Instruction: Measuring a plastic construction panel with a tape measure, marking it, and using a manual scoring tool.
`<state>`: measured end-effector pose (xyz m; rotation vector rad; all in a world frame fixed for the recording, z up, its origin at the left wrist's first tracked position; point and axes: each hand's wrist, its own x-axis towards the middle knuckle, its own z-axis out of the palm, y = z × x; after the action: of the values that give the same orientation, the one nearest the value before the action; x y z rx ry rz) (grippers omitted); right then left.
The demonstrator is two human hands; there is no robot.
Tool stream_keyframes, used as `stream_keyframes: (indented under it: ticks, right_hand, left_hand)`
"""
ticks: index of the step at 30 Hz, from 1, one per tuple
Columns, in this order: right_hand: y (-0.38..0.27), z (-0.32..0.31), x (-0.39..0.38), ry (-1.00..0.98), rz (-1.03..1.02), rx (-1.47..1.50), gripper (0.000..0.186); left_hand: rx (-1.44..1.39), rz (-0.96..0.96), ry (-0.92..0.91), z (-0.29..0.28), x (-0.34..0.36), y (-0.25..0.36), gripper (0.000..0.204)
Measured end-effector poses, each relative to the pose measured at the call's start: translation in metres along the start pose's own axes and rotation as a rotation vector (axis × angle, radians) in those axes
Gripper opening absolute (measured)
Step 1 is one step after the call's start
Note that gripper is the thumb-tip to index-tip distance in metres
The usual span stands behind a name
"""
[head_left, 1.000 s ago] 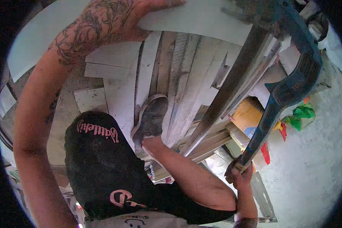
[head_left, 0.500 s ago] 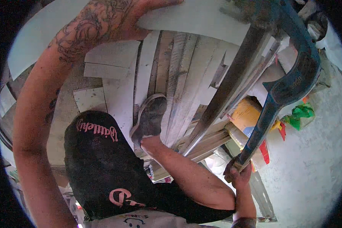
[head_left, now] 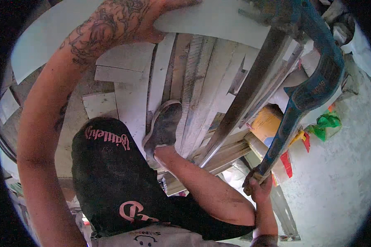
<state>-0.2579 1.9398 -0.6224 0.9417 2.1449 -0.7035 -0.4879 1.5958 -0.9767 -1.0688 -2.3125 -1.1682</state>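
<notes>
My right hand point(head_left: 259, 190) is wrapped round the lower end of a long blue metal lever point(head_left: 282, 131), whose upper part curves toward a dark, worn mechanism. My left hand point(head_left: 163, 18) lies at the top on a pale flat panel point(head_left: 214, 20), its thumb along the near edge and another finger stretched out across the surface; the remaining fingers are hidden or out of view. The panel's right end reaches the mechanism, where the contact is too dark to make out. Below it, a long dark metal bar point(head_left: 251, 92) slants down to the left.
Several long boards point(head_left: 193, 78) and white offcuts point(head_left: 101, 106) lie underneath. My shoe point(head_left: 167, 123) rests on them. Right of the lever are a yellow container point(head_left: 267, 122), a green plastic bag point(head_left: 325, 125) and a pale mottled surface point(head_left: 334, 177).
The view has shifted slightly, with my left forearm a little further right. My left hand stays on the panel, and my right hand keeps its grip on the lever, which has barely moved.
</notes>
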Motion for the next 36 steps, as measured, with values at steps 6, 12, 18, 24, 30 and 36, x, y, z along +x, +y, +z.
stream_keyframes:
  ticks: [6, 12, 18, 24, 30, 36]
  right_hand:
    - [-0.019, 0.013, 0.006, -0.003, 0.062, 0.089, 0.048]
    - [-0.006, 0.003, -0.001, 0.028, 0.061, 0.081, 0.043]
    - [-0.026, 0.008, -0.003, 0.009, 0.091, 0.040, 0.035]
    - [-0.025, -0.016, -0.013, 0.033, 0.077, -0.125, 0.029]
    - [-0.082, -0.057, -0.041, -0.030, 0.232, -0.084, 0.047]
    - [0.001, -0.047, -0.061, -0.131, -0.013, -0.623, 0.047]
  left_hand:
    - [-0.037, -0.061, -0.013, -0.005, -0.002, 0.007, 0.078]
    - [-0.053, -0.066, -0.048, -0.011, 0.003, 0.010, 0.078]
    - [0.304, -0.304, -0.677, -0.053, 0.048, 0.046, 0.078]
    - [0.114, -0.091, -0.149, -0.026, 0.014, 0.021, 0.081]
    - [0.411, -0.393, -0.929, -0.054, 0.078, 0.063, 0.088]
    - [0.134, -0.213, -0.568, -0.041, 0.064, 0.055, 0.088]
